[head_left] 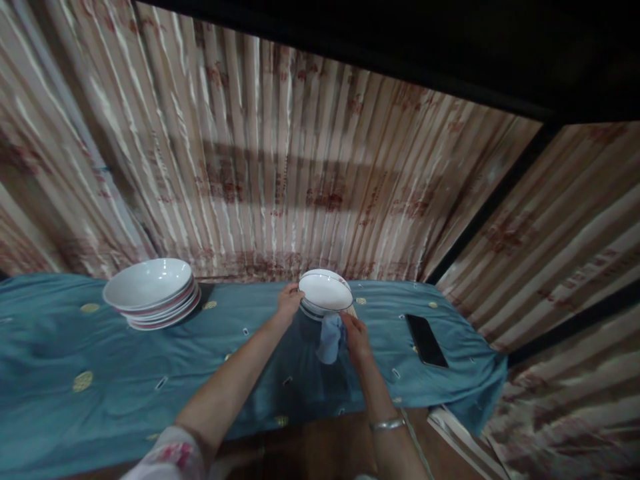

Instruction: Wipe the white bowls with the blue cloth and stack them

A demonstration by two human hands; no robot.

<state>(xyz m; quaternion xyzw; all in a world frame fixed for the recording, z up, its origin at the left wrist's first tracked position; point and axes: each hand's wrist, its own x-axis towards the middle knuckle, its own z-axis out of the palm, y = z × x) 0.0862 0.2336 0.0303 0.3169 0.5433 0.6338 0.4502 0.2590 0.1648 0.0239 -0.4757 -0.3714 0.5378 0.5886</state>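
Steady one side, wipe the other

The teal-covered table [115, 420] extends beneath the white bowl [325, 291]; the bowl stack [155, 293] stands on it, well left of that bowl, and the phone [427, 340] lies to the bowl's right. The left hand [290, 300] holds the bowl's left rim; the right hand [357, 337] grips the blue cloth [329, 339] at its near right edge. Whether another dish sits underneath is hard to tell. Good wiping probably wants a firm left hold, light pressure and turning the rim gradually.

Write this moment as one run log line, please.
left hand: grips white bowl; right hand: holds blue cloth near bowl's rim; left side: dish stack; right side: phone
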